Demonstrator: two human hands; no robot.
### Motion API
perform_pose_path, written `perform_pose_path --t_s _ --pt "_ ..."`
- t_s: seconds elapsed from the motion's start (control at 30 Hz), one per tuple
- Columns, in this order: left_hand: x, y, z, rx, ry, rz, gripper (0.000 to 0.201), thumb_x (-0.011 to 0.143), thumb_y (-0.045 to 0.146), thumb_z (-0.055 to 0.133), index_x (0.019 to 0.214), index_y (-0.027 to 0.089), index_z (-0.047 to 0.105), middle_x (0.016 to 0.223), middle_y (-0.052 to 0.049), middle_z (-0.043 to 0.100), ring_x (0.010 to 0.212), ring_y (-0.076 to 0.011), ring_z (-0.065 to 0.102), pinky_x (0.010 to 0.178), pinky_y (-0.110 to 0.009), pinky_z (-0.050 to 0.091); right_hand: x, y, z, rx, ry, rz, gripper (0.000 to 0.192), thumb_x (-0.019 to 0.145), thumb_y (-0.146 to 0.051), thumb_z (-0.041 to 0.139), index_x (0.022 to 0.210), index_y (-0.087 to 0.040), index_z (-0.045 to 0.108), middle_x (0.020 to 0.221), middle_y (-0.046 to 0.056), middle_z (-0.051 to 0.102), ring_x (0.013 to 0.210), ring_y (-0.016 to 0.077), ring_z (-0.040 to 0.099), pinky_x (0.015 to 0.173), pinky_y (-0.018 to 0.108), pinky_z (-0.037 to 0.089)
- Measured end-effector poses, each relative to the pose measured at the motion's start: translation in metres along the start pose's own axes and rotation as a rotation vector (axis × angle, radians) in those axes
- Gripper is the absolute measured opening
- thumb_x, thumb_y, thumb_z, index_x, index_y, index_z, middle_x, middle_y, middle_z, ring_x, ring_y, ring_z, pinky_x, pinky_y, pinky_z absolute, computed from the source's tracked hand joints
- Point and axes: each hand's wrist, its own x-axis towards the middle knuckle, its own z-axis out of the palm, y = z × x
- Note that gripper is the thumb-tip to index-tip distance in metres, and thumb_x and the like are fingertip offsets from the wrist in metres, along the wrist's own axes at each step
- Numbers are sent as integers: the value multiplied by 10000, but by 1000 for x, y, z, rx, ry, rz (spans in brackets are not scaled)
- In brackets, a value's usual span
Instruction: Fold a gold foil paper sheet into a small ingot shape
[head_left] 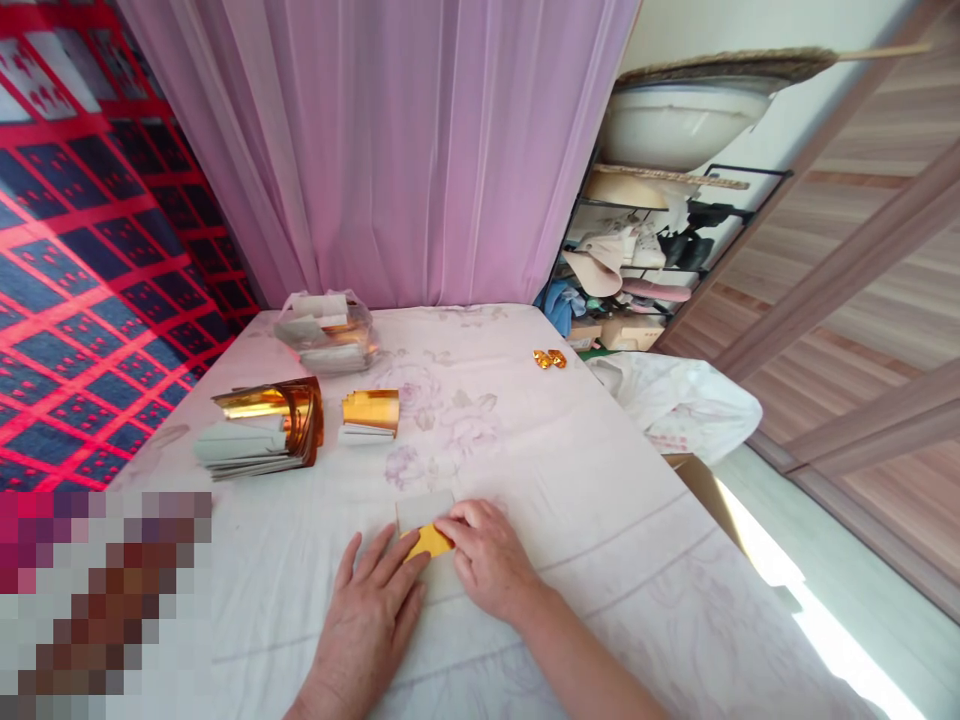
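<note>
We've got the gold paper (426, 541) pinned flat between both hands, left hand (371, 610) and right hand (491, 560) pressing its edges with open fingers.

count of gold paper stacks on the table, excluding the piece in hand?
2. A big stack at left, gold sheets curling up; a small stack just right of it. The clear bag behind may hide more gold sheets; can't tell.
</note>
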Motion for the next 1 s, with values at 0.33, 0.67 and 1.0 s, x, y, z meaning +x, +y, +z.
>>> perform_pose_path --t_s 0.33,0.67,1.0 --pt "0 1 0 2 -10 -3 299 906 321 529 1181 296 645 1278 -25 646 1241 -279 527 1105 -530 287 2 -2 -3 -29 9 -1 409 732 -25 522 1073 -215 643 1002 42 571 947 190 490 888 337 410" --pt "3 6 -3 45 -4 -2 291 905 280 523 1170 264 643 1273 -33 650 1213 -299 548 1058 -550 335 1 2 1 -27 57 -71 457 725 -1 516 1085 -235 673 979 42 576 928 191 494 846 333 419" --pt "4 9 -3 15 22 -44 288 916 278 496 1158 249 650 1261 -38 657 1214 -292 546 1089 -534 305 3 0 2 -50 118 -61 265 851 -110 563 1037 -235 704 948 47 610 909 184 531 836 325 434"
